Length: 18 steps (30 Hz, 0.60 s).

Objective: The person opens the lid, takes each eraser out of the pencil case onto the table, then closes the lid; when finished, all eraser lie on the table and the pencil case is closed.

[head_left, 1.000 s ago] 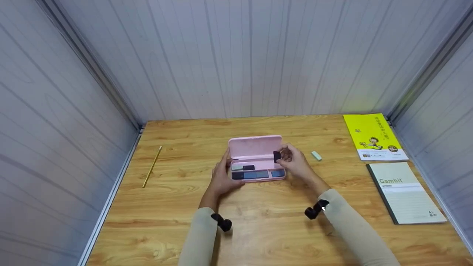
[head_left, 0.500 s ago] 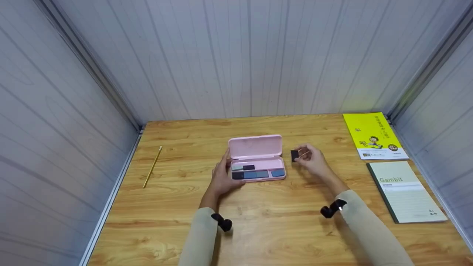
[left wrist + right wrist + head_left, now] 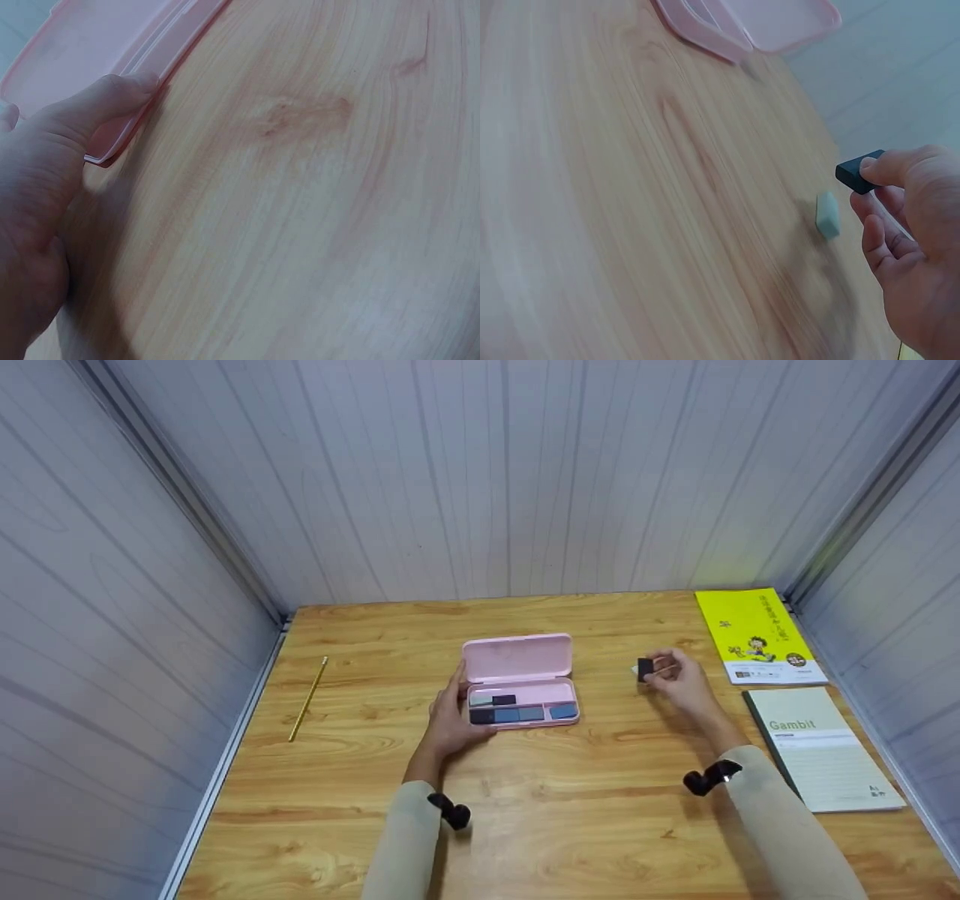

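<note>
An open pink pencil case [image 3: 517, 657] lies on the table with its lid tipped back. Small blocks sit in its compartments: a pale one, dark ones and several blue or grey-blue ones. My left hand [image 3: 452, 716] grips the case's left end, thumb along the front edge and fingers at the side; the left wrist view shows the thumb [image 3: 112, 97] on the rim. To the right of the case, my right hand [image 3: 684, 684] pinches a black eraser [image 3: 644, 670] between thumb and fingers. In the right wrist view a pale green eraser [image 3: 827, 216] lies on the wood below it.
A yellow pencil [image 3: 309, 699] lies far left on the table. At the right stand out a yellow booklet [image 3: 750, 626] and, nearer, a pale Gambit notebook [image 3: 832, 750]. Panel walls [image 3: 480, 480] enclose the table's back and sides.
My right hand has carried the black eraser from above the pencil case rightward, to over the pale green eraser. The left hand has stayed on the case.
</note>
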### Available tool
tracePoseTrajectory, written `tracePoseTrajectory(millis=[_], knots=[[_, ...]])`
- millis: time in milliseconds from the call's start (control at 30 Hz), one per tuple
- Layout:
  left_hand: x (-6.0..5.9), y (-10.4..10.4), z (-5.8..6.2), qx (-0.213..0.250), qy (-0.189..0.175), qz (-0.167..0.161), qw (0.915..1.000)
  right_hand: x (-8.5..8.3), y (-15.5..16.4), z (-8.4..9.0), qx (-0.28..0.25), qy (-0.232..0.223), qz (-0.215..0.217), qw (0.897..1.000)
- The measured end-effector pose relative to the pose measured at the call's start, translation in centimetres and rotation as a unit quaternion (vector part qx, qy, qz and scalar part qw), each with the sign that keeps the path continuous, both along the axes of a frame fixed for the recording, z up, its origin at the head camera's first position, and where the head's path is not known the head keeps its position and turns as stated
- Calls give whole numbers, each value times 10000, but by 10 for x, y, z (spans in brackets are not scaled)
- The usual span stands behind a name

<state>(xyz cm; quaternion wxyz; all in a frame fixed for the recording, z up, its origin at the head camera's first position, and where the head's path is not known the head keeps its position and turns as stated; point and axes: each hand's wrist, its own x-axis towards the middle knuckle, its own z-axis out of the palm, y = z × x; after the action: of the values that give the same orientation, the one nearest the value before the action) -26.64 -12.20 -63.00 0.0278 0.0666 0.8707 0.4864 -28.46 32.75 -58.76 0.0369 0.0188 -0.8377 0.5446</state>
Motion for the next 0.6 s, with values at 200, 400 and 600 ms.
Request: tracePoseTrajectory(millis=[200,400,600], knots=[[1,0,1,17,-63,24,10000,1,18,-2,176,-205,-153,9995],[1,0,0,71,-10,8,10000,0,29,-8,289,-434,-318,9981],[1,-2,0,91,83,-37,9999,2,31,-15,485,-458,-386,9970]])
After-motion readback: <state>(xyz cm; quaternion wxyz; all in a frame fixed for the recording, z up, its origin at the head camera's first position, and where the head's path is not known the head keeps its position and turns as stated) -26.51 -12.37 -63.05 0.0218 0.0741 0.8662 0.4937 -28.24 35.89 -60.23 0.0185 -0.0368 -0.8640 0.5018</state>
